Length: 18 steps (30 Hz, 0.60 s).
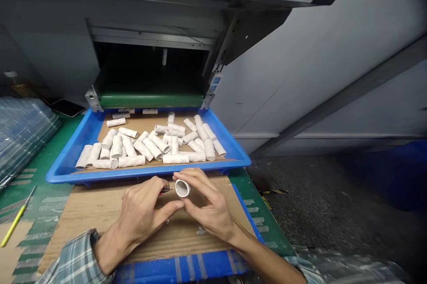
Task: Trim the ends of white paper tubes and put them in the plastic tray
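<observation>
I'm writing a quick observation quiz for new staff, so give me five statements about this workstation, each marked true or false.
1. The right hand holds a white tube. True.
2. The left hand is empty. False: a small tool, mostly hidden, shows in its fingers.
3. The tray is green. False: it is blue.
4. A yellow-handled tool lies left of both hands. True.
5. The dark-screened device lies inside the tray. False: it lies outside, to the left.

free room for you over the cardboard [90, 213] left of your left hand [142, 210], blue tray [110, 176] wall across your far side, green conveyor [151, 100] beyond
</observation>
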{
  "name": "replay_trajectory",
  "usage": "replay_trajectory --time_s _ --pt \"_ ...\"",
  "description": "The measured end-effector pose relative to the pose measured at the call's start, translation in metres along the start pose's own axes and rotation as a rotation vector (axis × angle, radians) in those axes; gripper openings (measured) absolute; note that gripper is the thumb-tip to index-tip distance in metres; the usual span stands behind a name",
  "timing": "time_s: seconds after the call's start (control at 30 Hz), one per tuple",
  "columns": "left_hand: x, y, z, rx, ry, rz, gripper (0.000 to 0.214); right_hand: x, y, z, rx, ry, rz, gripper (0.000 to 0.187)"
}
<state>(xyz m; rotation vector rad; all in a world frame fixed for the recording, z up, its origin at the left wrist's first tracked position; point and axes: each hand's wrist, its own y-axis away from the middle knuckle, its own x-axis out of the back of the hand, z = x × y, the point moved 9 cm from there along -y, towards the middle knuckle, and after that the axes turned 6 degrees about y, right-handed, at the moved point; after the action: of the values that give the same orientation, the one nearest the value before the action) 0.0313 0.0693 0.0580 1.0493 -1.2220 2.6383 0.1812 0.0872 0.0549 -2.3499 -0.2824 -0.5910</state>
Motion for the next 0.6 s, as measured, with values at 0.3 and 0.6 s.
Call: replay_trajectory --time_s 0.3,0.6 --pt "-0.0011 0.0005 0.0009 0.008 -0.072 -0.004 0.038 -0.0033 0.0010 -0.0061 0.074 0.077 -0.027 0.061" --pt "-0.0025 0.0002 0.0014 0.014 -0.107 -0.021 0.042 -0.0013 0.0000 -0.0080 0.078 0.088 -0.020 0.060"
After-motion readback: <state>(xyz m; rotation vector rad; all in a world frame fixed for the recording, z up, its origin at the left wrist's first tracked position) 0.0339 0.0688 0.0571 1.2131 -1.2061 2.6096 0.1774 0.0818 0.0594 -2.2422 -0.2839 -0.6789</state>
